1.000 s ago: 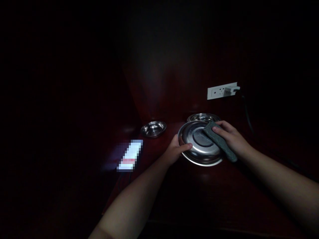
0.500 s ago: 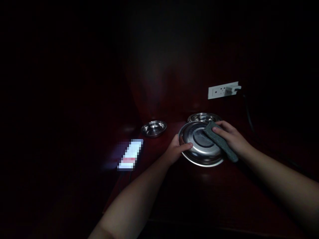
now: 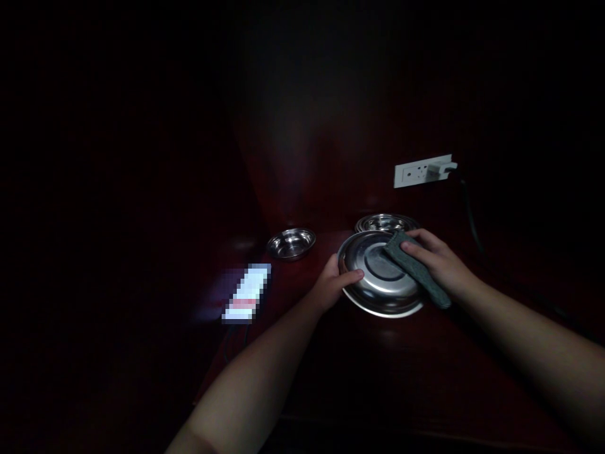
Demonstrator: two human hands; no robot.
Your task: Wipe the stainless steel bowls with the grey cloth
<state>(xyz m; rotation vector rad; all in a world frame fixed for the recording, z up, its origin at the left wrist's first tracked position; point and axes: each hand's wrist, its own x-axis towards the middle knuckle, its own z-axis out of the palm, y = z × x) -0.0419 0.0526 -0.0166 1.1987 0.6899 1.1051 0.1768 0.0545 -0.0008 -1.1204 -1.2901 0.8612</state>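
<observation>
A shiny metal bowl is held tilted, its round underside facing me. My left hand grips its left rim, thumb across the outer surface and the other fingers hidden behind. In my right hand is a folded grey-green cloth, pressed against the right part of the bowl's underside. The thumb lies on top of the cloth, and its lower end hangs past the bowl's rim. Just behind the held bowl, more metal bowls look stacked, partly covered by it.
A smaller metal bowl sits upright on the dark red table, left of my hands. A phone with a lit, blurred-out screen is at the left edge. On the wall, a white socket holds a plug with a dark cable.
Almost nothing differs. The bowl, the cloth and both hands keep nearly the same places, with only a very slight shift to the left.
</observation>
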